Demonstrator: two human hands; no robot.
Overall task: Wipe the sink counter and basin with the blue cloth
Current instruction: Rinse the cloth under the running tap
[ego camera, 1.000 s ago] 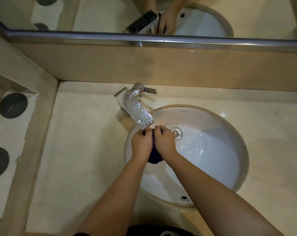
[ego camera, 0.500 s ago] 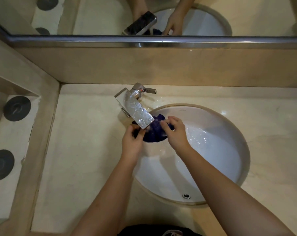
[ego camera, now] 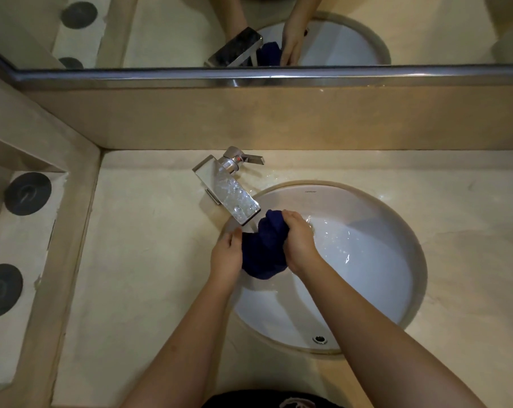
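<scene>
Both hands hold the bunched blue cloth [ego camera: 264,248] over the basin's [ego camera: 376,278] left rim, right under the faucet spout [ego camera: 230,195]. The left hand [ego camera: 227,256] grips its near-left side; the right hand [ego camera: 299,242] curls round its upper right. To the right the basin lies open, and pale bench [ego camera: 149,260] spreads wide to the left.

Tan bathroom corner with a mirror [ego camera: 167,28]
Under the mirror runs a shiny metal strip [ego camera: 396,72], then a tan wall [ego camera: 308,119]. Down left of the mirror, two dark round discs [ego camera: 27,193] sit on a white patch [ego camera: 22,245].
</scene>
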